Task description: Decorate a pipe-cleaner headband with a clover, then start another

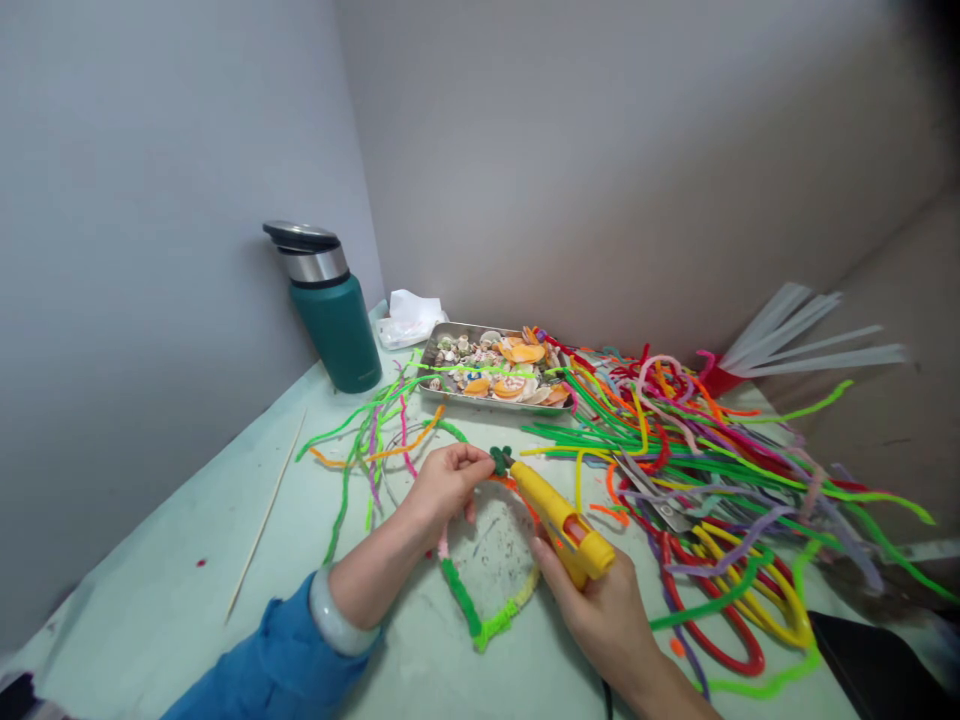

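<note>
L hand (pixel 442 485) pinches a dk green fuzzy piece (pixel 500 460) w/ rounded lobes, thumb + forefinger closed on it, at top of the fuzzy ring (pixel 460 590). Ring is btwn both hands, over the table (pixel 187 600): wrapped pipe cleaner in green, lime, pale yellow, orange + pink, lumpy, coming to a pt at the bottom. R hand (pixel 607 605) grips a glue gun (pixel 555 510), smooth yellow plastic; its dk nozzle is right at the green piece, can't tell if touching.

L wrist has a pale, glossy bangle (pixel 337 610), blue sleeve (pixel 274 665) behind it.

Behind the hands: shiny metal tray (pixel 491 402), rectangular, w/ ridged shells (pixel 523 354), some orange, some whitish. Teal bottle (pixel 337 335), matte cylinder w/ steel neck, black lid; small mark near base, too tiny to read.

On R: tangled pile of pipe cleaners (pixel 600 430), soft + bendy, many colors; scissors (pixel 670 508) w/ metal blades in it. Past that, translucent glue sticks (pixel 780 330) in a red cup (pixel 721 380). Thin straight wooden stick (pixel 266 510) on L side.
</note>
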### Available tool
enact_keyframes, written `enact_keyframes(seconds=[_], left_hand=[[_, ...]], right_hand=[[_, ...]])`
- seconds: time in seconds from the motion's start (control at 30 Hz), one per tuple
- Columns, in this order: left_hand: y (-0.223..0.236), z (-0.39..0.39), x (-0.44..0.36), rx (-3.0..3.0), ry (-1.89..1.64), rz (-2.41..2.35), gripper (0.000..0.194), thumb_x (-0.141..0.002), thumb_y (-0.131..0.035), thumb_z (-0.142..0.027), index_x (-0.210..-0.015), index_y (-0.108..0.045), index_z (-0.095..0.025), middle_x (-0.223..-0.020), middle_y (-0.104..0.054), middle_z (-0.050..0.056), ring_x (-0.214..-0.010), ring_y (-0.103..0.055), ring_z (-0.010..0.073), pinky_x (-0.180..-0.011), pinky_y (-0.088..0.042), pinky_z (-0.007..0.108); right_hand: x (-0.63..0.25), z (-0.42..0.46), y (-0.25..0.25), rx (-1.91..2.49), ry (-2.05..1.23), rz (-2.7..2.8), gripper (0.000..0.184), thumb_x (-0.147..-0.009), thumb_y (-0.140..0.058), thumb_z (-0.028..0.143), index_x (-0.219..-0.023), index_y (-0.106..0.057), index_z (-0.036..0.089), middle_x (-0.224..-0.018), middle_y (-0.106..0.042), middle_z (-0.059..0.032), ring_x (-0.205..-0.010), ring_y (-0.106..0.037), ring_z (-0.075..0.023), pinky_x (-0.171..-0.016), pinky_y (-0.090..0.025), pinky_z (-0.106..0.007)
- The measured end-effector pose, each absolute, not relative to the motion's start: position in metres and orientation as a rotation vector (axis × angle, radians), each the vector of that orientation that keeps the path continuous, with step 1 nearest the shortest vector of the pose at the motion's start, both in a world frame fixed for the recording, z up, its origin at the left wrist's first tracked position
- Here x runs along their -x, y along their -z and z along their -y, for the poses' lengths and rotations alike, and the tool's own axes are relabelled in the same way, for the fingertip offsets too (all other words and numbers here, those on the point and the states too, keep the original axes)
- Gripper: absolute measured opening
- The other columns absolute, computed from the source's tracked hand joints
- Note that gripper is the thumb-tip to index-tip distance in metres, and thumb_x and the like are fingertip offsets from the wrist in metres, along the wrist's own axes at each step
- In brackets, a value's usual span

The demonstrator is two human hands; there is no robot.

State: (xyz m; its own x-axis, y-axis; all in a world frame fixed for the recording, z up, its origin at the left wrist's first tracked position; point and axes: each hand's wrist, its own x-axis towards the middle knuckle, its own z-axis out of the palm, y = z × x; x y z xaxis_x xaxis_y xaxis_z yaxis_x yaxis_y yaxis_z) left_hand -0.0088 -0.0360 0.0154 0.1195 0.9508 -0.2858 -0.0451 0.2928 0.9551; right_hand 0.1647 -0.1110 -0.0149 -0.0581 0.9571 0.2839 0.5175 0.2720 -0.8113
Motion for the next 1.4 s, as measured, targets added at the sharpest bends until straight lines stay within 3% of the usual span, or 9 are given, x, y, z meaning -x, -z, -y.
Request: enact_keyframes(seconds=[0.43,1.13,1.3,1.4], left_hand=[[-0.0142,0.0353,0.009,-1.013,-0.928,-1.226,0.02,-0.071,-0.06,-0.033,-0.072,-0.052,-0.015,-0.041,-0.04,-0.01,-0.024,-0.03,0.0021,-0.03,-0.025,0.016],[-0.0141,0.0358,0.0083,-1.004,-0.958,-1.208,0.022,-0.071,-0.061,-0.033,-0.077,-0.051,-0.014,-0.061,-0.056,-0.004,-0.025,-0.031,-0.0001,-0.027,-0.027,0.016],[-0.013,0.0356,0.0085,-0.99,-0.99,-1.164,0.021,-0.071,-0.061,-0.031,-0.077,-0.05,-0.014,-0.048,-0.046,-0.009,-0.024,-0.03,0.0009,-0.027,-0.025,0.015],[-0.0118,0.0349,0.0094,-0.966,-0.995,-1.154,0.021,-0.071,-0.062,-0.029,-0.082,-0.051,-0.014,-0.054,-0.052,-0.007,-0.024,-0.03,0.0001,-0.027,-0.024,0.015]], right_hand=[[-0.1648,0.1109,0.0141,1.356,-0.6,1.785,0.015,-0.082,-0.054,0.029,-0.087,-0.061,0.016,-0.077,-0.067,-0.0056,-0.071,-0.064,-0.0192,-0.065,-0.051,-0.027],[-0.1653,0.1105,0.0151,1.379,-0.669,1.767,0.017,-0.083,-0.053,0.031,-0.089,-0.06,0.016,-0.079,-0.066,-0.0053,-0.072,-0.063,-0.0188,-0.066,-0.049,-0.027],[-0.1649,0.1108,0.015,1.366,-0.661,1.773,0.017,-0.083,-0.053,0.031,-0.088,-0.06,0.016,-0.078,-0.066,-0.0052,-0.071,-0.063,-0.0186,-0.065,-0.049,-0.027],[-0.1648,0.111,0.0151,1.367,-0.651,1.773,0.017,-0.083,-0.053,0.03,-0.088,-0.06,0.016,-0.078,-0.066,-0.0054,-0.071,-0.063,-0.0187,-0.066,-0.049,-0.027]])
